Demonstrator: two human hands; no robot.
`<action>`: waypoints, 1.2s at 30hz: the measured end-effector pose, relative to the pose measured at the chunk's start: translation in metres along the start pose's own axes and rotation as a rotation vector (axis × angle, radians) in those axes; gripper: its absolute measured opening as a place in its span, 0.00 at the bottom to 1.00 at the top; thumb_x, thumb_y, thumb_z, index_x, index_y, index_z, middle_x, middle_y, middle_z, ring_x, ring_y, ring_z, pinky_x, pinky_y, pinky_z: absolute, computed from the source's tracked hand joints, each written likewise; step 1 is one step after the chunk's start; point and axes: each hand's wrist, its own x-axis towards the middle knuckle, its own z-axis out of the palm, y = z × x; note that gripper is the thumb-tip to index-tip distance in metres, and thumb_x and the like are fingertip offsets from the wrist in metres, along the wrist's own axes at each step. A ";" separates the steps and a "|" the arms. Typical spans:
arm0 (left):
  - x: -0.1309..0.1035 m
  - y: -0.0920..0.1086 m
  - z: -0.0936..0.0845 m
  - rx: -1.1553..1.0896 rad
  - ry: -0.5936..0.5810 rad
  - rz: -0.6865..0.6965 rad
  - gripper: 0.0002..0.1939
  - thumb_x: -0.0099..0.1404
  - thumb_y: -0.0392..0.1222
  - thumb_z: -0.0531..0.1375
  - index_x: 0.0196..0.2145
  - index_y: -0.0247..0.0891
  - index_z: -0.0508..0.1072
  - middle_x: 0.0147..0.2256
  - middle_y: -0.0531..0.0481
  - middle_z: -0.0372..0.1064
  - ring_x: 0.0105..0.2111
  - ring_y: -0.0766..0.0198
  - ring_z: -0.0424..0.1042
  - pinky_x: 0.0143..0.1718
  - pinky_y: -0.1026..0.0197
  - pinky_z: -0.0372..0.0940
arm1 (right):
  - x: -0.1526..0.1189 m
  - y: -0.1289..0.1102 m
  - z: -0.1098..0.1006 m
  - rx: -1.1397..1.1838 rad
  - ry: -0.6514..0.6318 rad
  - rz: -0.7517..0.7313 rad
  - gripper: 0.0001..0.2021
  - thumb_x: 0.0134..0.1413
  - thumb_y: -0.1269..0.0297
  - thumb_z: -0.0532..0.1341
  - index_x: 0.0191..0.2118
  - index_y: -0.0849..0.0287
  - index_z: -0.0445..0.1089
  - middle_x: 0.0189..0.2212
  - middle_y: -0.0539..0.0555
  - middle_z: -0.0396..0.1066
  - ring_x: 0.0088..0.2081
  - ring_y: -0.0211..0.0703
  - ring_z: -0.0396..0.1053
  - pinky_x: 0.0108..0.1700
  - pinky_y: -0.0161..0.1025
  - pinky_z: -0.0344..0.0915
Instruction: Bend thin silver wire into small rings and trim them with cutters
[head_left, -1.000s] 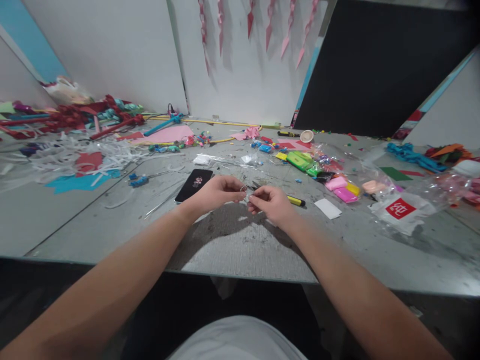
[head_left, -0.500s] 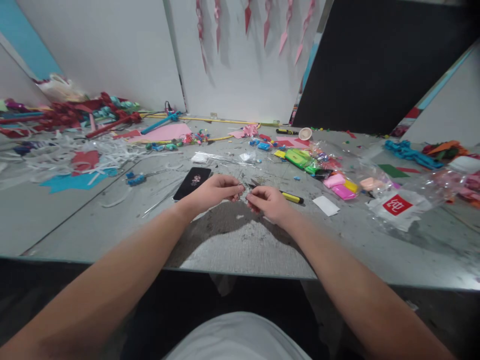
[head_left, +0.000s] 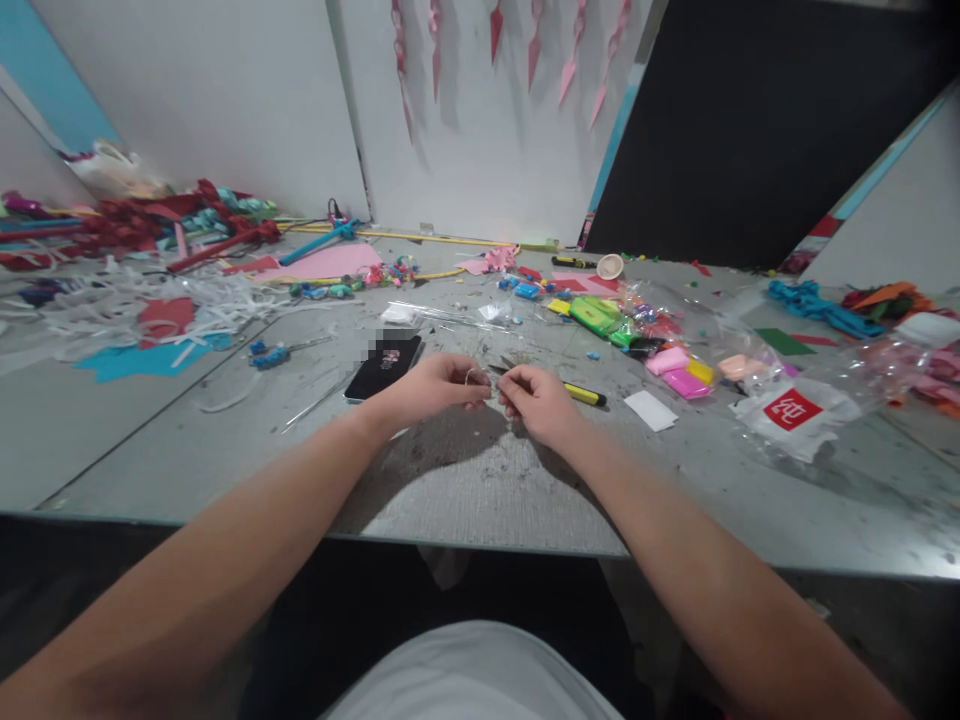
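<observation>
My left hand point(head_left: 450, 384) is pinched around a thin, pale, wire-like loop point(head_left: 477, 377), too fine to name for certain. Close beside it, my right hand point(head_left: 529, 393) has thumb and fingers pressed together; whatever lies between them is too small to make out. Both hands hover just above the grey table point(head_left: 480, 505). Behind my right hand lies a yellow and black utility knife point(head_left: 583, 394), partly covered by the fingers. A dark phone point(head_left: 384, 366) rests flat beyond my left wrist.
Thin clear sticks point(head_left: 442, 316) lie past the hands. To the right are colourful clay packs point(head_left: 596, 315), a white card point(head_left: 650, 410) and a plastic bag with a red label point(head_left: 793, 409). White paper strips point(head_left: 97, 315) and a blue paper piece point(head_left: 142, 360) spread at left.
My fingertips have drawn slightly apart, and the pale loop shows more clearly at my left fingers. The right hand has turned a little. The things on the table stay put.
</observation>
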 end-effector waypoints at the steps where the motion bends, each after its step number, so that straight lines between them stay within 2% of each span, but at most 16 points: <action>1: 0.000 0.000 0.001 -0.002 0.003 -0.006 0.09 0.57 0.43 0.71 0.30 0.35 0.78 0.25 0.50 0.74 0.26 0.67 0.70 0.30 0.63 0.62 | 0.001 0.000 0.000 0.006 0.026 -0.010 0.18 0.53 0.45 0.65 0.31 0.56 0.67 0.23 0.48 0.70 0.22 0.36 0.66 0.24 0.34 0.62; 6: 0.003 -0.003 0.005 -0.120 0.079 -0.024 0.11 0.58 0.45 0.71 0.30 0.35 0.77 0.27 0.49 0.75 0.27 0.68 0.71 0.32 0.64 0.63 | -0.001 -0.002 -0.001 0.023 0.102 -0.089 0.15 0.52 0.49 0.66 0.35 0.56 0.68 0.28 0.50 0.73 0.28 0.39 0.71 0.30 0.37 0.68; 12: 0.002 -0.005 0.010 -0.255 0.086 -0.035 0.13 0.54 0.45 0.72 0.31 0.35 0.77 0.29 0.49 0.74 0.31 0.66 0.74 0.35 0.62 0.66 | -0.003 -0.002 -0.001 -0.019 0.103 -0.193 0.12 0.51 0.53 0.67 0.35 0.56 0.71 0.30 0.51 0.74 0.31 0.42 0.73 0.35 0.40 0.71; 18: 0.001 -0.002 0.013 -0.259 0.105 -0.017 0.13 0.54 0.46 0.73 0.29 0.35 0.76 0.27 0.50 0.73 0.29 0.66 0.73 0.34 0.61 0.66 | -0.008 -0.005 -0.004 -0.122 0.100 -0.254 0.10 0.55 0.54 0.65 0.36 0.55 0.70 0.32 0.53 0.75 0.34 0.43 0.74 0.37 0.41 0.70; 21: -0.001 0.002 0.013 -0.207 0.126 0.000 0.13 0.53 0.44 0.74 0.29 0.35 0.76 0.25 0.51 0.73 0.27 0.67 0.71 0.33 0.61 0.65 | -0.009 -0.007 -0.004 -0.131 0.111 -0.278 0.12 0.54 0.56 0.66 0.40 0.55 0.70 0.33 0.53 0.75 0.35 0.43 0.73 0.37 0.40 0.70; 24: -0.003 0.006 0.010 -0.127 0.101 0.021 0.13 0.53 0.44 0.74 0.31 0.34 0.79 0.26 0.49 0.75 0.27 0.67 0.71 0.33 0.61 0.66 | -0.008 -0.008 -0.003 -0.057 0.082 -0.232 0.14 0.52 0.55 0.66 0.41 0.56 0.70 0.32 0.52 0.74 0.31 0.41 0.72 0.34 0.39 0.69; 29: -0.003 0.007 -0.005 -0.147 0.043 0.047 0.20 0.55 0.44 0.74 0.45 0.36 0.81 0.34 0.46 0.81 0.32 0.63 0.78 0.40 0.57 0.72 | -0.005 -0.010 -0.005 0.026 0.143 -0.155 0.12 0.49 0.55 0.65 0.37 0.57 0.71 0.27 0.50 0.72 0.26 0.38 0.68 0.29 0.38 0.66; 32: -0.004 0.006 -0.012 -0.130 0.046 0.084 0.19 0.55 0.43 0.74 0.44 0.37 0.82 0.37 0.45 0.82 0.36 0.61 0.80 0.41 0.57 0.73 | -0.003 -0.009 -0.007 0.022 0.205 -0.186 0.11 0.47 0.57 0.65 0.36 0.58 0.71 0.27 0.50 0.72 0.29 0.39 0.68 0.31 0.38 0.65; 36: -0.005 0.005 -0.014 -0.077 0.042 0.123 0.18 0.55 0.38 0.73 0.44 0.37 0.83 0.37 0.46 0.82 0.36 0.63 0.79 0.41 0.60 0.73 | -0.003 -0.007 -0.009 0.003 0.219 -0.196 0.11 0.48 0.57 0.65 0.36 0.58 0.72 0.27 0.50 0.71 0.29 0.39 0.68 0.31 0.38 0.64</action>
